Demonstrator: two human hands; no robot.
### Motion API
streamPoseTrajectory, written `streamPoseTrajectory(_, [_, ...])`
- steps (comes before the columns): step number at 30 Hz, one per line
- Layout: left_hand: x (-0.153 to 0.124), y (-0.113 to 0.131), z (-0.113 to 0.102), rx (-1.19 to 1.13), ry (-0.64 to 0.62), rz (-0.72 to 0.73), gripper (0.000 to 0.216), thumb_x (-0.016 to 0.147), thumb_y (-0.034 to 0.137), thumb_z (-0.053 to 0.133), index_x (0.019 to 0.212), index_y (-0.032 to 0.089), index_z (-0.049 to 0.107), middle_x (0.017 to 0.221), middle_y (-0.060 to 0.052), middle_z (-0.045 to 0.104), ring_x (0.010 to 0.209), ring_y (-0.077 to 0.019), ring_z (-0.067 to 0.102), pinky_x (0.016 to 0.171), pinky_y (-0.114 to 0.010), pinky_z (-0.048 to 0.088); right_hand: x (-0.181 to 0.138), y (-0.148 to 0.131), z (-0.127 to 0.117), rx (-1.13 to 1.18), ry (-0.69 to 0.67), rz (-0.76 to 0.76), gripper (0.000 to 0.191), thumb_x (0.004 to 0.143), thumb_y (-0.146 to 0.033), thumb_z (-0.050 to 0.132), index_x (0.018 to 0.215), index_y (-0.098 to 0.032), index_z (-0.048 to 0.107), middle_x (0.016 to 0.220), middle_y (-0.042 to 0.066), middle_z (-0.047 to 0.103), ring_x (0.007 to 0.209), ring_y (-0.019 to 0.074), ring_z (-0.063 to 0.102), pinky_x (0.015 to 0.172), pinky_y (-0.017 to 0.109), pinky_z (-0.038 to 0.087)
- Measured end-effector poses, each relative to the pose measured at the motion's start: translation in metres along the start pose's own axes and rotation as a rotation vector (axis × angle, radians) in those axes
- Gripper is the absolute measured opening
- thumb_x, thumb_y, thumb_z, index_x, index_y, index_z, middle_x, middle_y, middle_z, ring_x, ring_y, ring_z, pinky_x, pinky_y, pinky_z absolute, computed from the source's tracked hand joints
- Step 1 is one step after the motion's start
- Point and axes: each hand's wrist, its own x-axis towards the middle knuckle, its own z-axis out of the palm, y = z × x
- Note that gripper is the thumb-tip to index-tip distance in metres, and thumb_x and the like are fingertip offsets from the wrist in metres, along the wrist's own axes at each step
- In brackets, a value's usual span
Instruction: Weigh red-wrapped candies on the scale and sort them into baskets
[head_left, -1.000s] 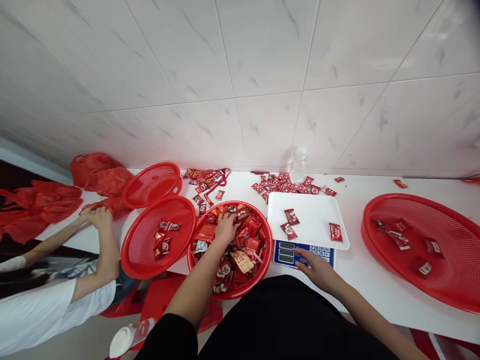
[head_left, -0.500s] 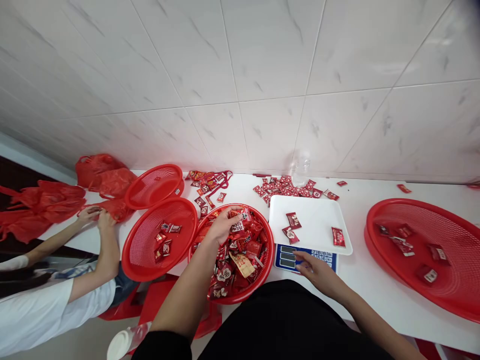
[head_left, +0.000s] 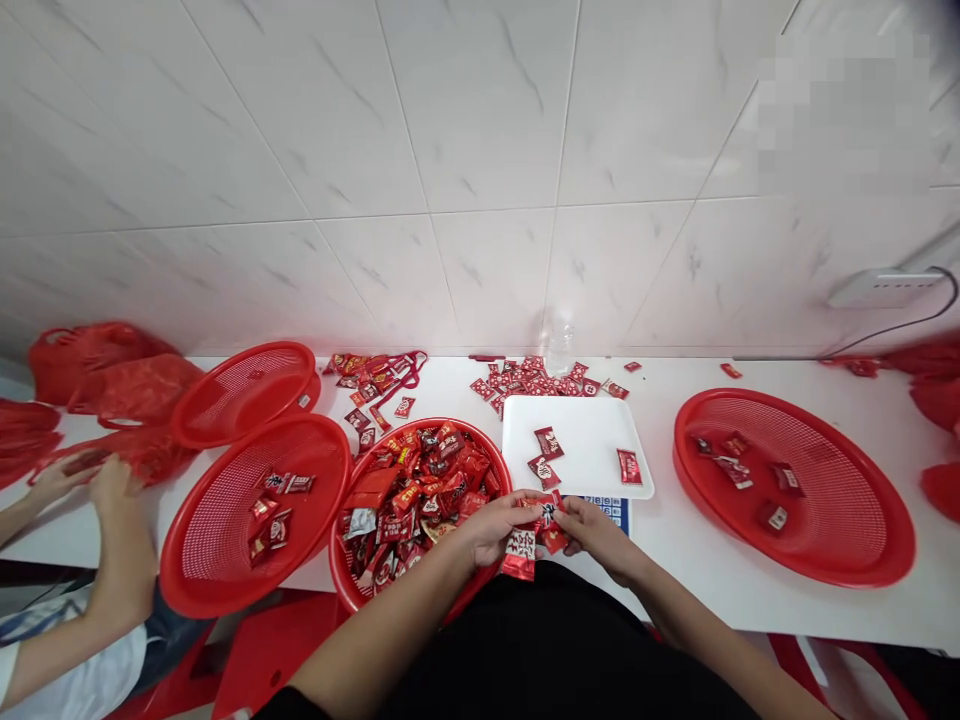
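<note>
My left hand (head_left: pixel 495 525) and my right hand (head_left: pixel 596 528) meet in front of my body, both closed on a small bunch of red candy packets (head_left: pixel 534 532). They hover at the near edge of the white scale tray (head_left: pixel 581 470), which carries three red packets, and hide most of the scale's blue keypad (head_left: pixel 613 510). Just left of my left hand stands a red basket (head_left: pixel 352 580) heaped with candy packets.
A second red basket (head_left: pixel 217 570) with a few packets and a tilted empty one (head_left: pixel 240 395) lie to the left. A wide red basket (head_left: pixel 840 560) sits right. Loose packets (head_left: pixel 525 378) lie along the wall. Another person's hands (head_left: pixel 90 480) handle red bags (head_left: pixel 127 385) far left.
My left hand has lifted packets out of the heaped basket and moved right. My right hand has left the scale keypad and joined it. The view has shifted right.
</note>
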Motion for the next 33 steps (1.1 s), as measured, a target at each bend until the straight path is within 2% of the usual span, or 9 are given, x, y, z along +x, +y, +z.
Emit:
streamPoseTrajectory(5, [0.005,-0.007,-0.006,-0.06,0.114,-0.041,0.035,0.073,0.027,0.071,0.101,0.016,0.055,0.081,-0.003,0.065,0.058,-0.0135,0.064,0.052,-0.025,0.053,0.004,0.005,-0.006,0.059,0.079,0.022,0.035,0.078,-0.054,0.054,0.084,-0.019,0.052,0.069,0.0,0.065,0.059,0.013,0.061,0.055,0.026,0.045])
streamPoseTrajectory(9, [0.007,-0.007,-0.008,-0.128,0.098,-0.03,0.027,0.079,0.023,0.062,0.104,0.016,0.052,0.073,-0.002,0.064,0.049,-0.0103,0.06,0.045,-0.02,0.05,0.014,0.001,-0.028,-0.005,0.201,-0.037,0.039,0.081,-0.055,0.047,0.096,-0.02,0.054,0.091,0.007,0.068,0.079,0.0186,0.065,0.067,0.032,0.051])
streamPoseTrajectory(13, [0.004,-0.006,-0.008,-0.182,0.124,-0.007,0.023,0.081,0.021,0.06,0.102,0.015,0.052,0.072,-0.003,0.063,0.051,-0.0106,0.062,0.049,-0.02,0.052,0.027,0.012,-0.063,-0.411,0.475,-0.152,0.056,0.081,-0.048,0.046,0.13,-0.021,0.04,0.136,0.012,0.045,0.127,0.0255,0.04,0.101,0.044,0.037])
streamPoseTrajectory(15, [0.003,-0.007,-0.008,-0.202,0.147,0.002,0.022,0.081,0.02,0.06,0.101,0.015,0.052,0.074,-0.003,0.064,0.055,-0.0126,0.064,0.052,-0.022,0.054,0.034,0.022,-0.079,-0.654,0.614,-0.185,0.061,0.08,-0.045,0.048,0.134,-0.019,0.036,0.144,0.012,0.034,0.137,0.0272,0.021,0.109,0.048,0.022])
streamPoseTrajectory(18, [0.003,-0.009,-0.009,-0.228,0.165,-0.008,0.024,0.08,0.021,0.061,0.101,0.015,0.051,0.078,-0.006,0.065,0.062,-0.0166,0.067,0.058,-0.028,0.056,0.045,0.035,-0.094,-0.8,0.667,-0.122,0.063,0.08,-0.043,0.047,0.135,-0.016,0.035,0.146,0.013,0.029,0.138,0.0299,0.015,0.11,0.05,0.017])
streamPoseTrajectory(22, [0.006,-0.01,-0.011,-0.276,0.141,0.023,0.027,0.079,0.018,0.061,0.103,0.014,0.049,0.081,-0.007,0.066,0.068,-0.0204,0.068,0.068,-0.037,0.056,0.056,0.034,-0.089,-0.798,0.589,-0.112,0.064,0.08,-0.041,0.047,0.136,-0.014,0.035,0.147,0.015,0.025,0.138,0.0295,0.016,0.11,0.048,0.02])
streamPoseTrajectory(26, [0.02,-0.002,-0.003,-0.332,0.167,0.177,0.026,0.079,0.014,0.059,0.103,0.012,0.049,0.077,-0.008,0.066,0.067,-0.0196,0.067,0.07,-0.035,0.054,0.051,0.012,-0.058,-0.568,0.508,-0.21,0.061,0.079,-0.045,0.052,0.133,-0.018,0.041,0.145,0.013,0.031,0.136,0.0282,0.023,0.109,0.047,0.022])
streamPoseTrajectory(30, [0.039,0.009,0.02,-0.326,0.213,0.42,0.025,0.077,0.013,0.061,0.101,0.014,0.054,0.081,-0.006,0.067,0.07,-0.0153,0.066,0.073,-0.03,0.052,0.029,-0.01,-0.024,0.064,0.027,-0.032,0.063,0.08,-0.052,0.053,0.135,-0.03,0.032,0.123,0.009,0.055,0.106,0.0236,0.059,0.088,0.044,0.047])
streamPoseTrajectory(33, [0.046,0.016,0.035,-0.186,0.153,0.476,0.033,0.076,0.018,0.065,0.108,0.014,0.058,0.094,-0.008,0.067,0.081,-0.0157,0.064,0.079,-0.028,0.049,0.021,-0.013,-0.017,0.344,-0.083,0.018,0.064,0.078,-0.045,0.061,0.133,-0.03,0.033,0.095,0.003,0.064,0.078,0.0159,0.066,0.074,0.034,0.053])
